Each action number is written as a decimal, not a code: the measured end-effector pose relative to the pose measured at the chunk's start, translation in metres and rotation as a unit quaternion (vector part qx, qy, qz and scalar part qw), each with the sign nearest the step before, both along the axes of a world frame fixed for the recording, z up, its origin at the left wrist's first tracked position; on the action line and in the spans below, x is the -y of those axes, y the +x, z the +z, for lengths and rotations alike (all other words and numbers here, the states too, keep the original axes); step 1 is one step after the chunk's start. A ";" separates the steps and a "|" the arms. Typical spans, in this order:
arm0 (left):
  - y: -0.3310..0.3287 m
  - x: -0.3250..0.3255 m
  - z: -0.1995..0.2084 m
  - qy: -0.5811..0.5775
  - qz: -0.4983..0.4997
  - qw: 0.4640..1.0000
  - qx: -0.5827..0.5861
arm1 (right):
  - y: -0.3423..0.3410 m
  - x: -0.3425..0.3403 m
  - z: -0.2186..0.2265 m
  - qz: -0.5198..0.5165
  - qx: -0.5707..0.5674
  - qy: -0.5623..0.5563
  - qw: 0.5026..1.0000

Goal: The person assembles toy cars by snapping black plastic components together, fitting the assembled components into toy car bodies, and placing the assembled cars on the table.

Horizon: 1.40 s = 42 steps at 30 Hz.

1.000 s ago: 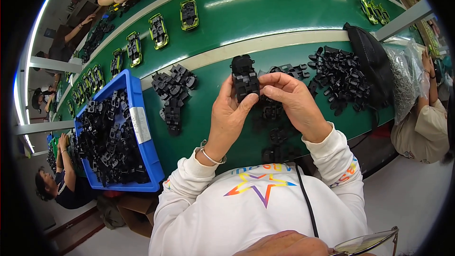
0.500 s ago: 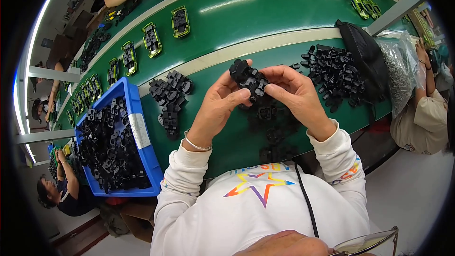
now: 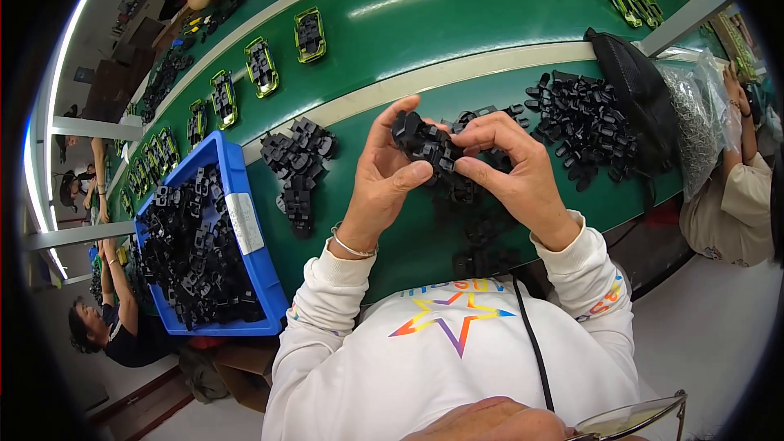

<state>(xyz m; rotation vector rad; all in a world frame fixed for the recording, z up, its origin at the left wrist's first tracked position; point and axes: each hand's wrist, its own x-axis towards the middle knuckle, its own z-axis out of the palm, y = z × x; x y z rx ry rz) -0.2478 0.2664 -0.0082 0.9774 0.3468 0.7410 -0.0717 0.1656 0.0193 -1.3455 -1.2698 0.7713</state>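
Observation:
Between my two hands, above the green bench, is a black plastic part (image 3: 425, 144) with a rounded end and blocky recesses. My left hand (image 3: 384, 167) grips it from the left, thumb on its near side and index finger raised. Thumb and fingertips of my right hand (image 3: 514, 167) pinch its right side. Behind and below my hands lie more black plastic parts (image 3: 482, 261), partly hidden by my right hand. A small pile of blocky black parts (image 3: 298, 155) sits left of my left hand.
A blue bin (image 3: 260, 278) full of black parts stands at left. To the right are a heap of small black pieces (image 3: 584, 126), a black bag (image 3: 633, 102) and a clear bag of screws (image 3: 686, 114). Green-framed assemblies (image 3: 261, 67) line the green belt (image 3: 457, 24). Co-workers sit around.
The black part has turned slightly in my hands, and my left index finger has lifted. More black parts show behind my right hand. The co-worker's hand across the belt has moved left.

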 end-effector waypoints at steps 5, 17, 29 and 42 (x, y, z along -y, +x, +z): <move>0.000 0.001 -0.002 -0.011 0.010 1.000 0.016 | -0.009 0.001 -0.005 0.000 -0.129 -0.005 0.992; -0.002 -0.010 -0.012 0.145 -0.012 0.989 0.019 | -0.001 -0.005 -0.003 0.095 -0.485 -0.173 0.852; -0.005 -0.017 -0.009 0.236 0.006 0.972 -0.011 | -0.012 -0.013 -0.013 0.062 -0.483 -0.152 0.860; -0.022 -0.018 -0.008 0.227 0.022 0.973 -0.024 | -0.016 -0.024 -0.003 0.073 -0.328 -0.145 0.931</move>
